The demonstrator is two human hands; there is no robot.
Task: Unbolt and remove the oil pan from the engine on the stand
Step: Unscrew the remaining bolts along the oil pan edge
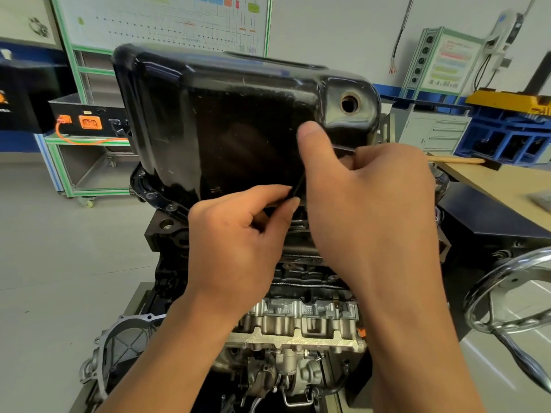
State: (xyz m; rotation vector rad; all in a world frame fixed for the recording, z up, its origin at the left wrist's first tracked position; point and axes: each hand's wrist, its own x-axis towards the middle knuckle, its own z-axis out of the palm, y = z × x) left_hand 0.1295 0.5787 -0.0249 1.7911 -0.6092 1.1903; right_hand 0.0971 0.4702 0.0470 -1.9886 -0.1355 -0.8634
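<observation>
The glossy black oil pan [226, 114] sits on top of the upside-down engine [298, 323] on the stand, with an open drain hole [349, 103] at its upper right. A thin black L-shaped key [299, 186] stands against the pan's near side. My left hand [238, 234] pinches the key's lower end between thumb and forefinger at the pan's flange. My right hand [372, 204] grips the key's upper arm, its thumb lying up against the pan wall. The key's tip and the bolt under it are hidden by my fingers. A flange bolt [170, 207] shows at the pan's left corner.
The stand's chrome handwheel [507, 293] sticks out at the right. A wooden bench [507, 186] with a wooden-handled tool [456, 160] lies behind it. A green-framed cart with a black box and orange cable [89, 120] stands at the left. There is grey floor at the left.
</observation>
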